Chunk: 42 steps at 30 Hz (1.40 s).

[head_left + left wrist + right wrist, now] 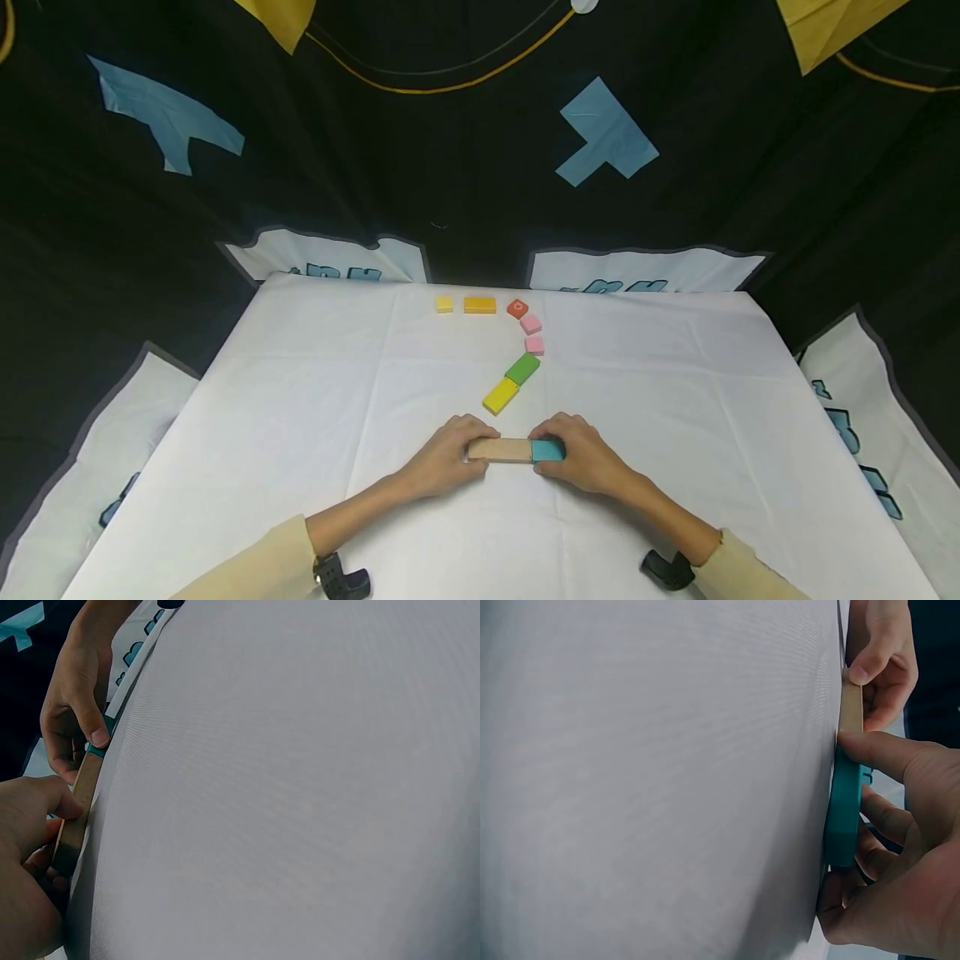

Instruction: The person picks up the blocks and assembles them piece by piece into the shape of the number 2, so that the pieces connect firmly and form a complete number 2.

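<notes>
Near the middle of the white table, my left hand (pixel 450 454) grips a plain wooden block (pixel 504 451) by its left end, thumb in front and fingers behind. Against that block's right end sits a teal block (pixel 547 451), pinched between the thumb and fingers of my right hand (pixel 581 454). The two blocks lie end to end in one line. In the right wrist view the teal block (pixel 844 806) shows its long side, close to the cloth. The left wrist view has the wooden block (pixel 81 795) between both hands.
Beyond the hands runs a bent chain of blocks: yellow (pixel 501 396), green (pixel 522 368), two pink (pixel 534 345) and a red one (pixel 517 308). Further left along the back lie an orange block (pixel 480 305) and a small yellow block (pixel 445 304). White cloth (pixel 300 417) covers the table.
</notes>
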Each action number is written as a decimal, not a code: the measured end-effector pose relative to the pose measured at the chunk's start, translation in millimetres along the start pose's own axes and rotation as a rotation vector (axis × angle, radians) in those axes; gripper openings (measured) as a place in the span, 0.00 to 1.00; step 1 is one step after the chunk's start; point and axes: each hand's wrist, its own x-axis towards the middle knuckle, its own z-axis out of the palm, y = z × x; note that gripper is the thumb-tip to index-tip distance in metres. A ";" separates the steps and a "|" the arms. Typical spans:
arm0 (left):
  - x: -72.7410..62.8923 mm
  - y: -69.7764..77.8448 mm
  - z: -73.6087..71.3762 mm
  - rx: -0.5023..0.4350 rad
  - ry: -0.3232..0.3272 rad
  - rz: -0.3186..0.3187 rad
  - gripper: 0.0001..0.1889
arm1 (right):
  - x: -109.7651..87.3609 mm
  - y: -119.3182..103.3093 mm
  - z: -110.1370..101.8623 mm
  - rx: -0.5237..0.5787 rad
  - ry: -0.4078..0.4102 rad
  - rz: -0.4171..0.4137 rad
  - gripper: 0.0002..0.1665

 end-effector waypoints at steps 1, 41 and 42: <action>-0.1 -0.1 0.1 -0.001 -0.001 0.001 0.19 | 0.1 0.0 0.0 0.002 -0.001 -0.003 0.18; 5.8 -3.2 -8.1 -0.091 0.044 -0.027 0.21 | 6.3 2.7 2.2 0.027 -0.001 -0.058 0.18; 7.9 -4.5 -9.7 -0.105 0.061 -0.040 0.21 | 6.2 2.5 2.3 0.028 -0.002 -0.054 0.17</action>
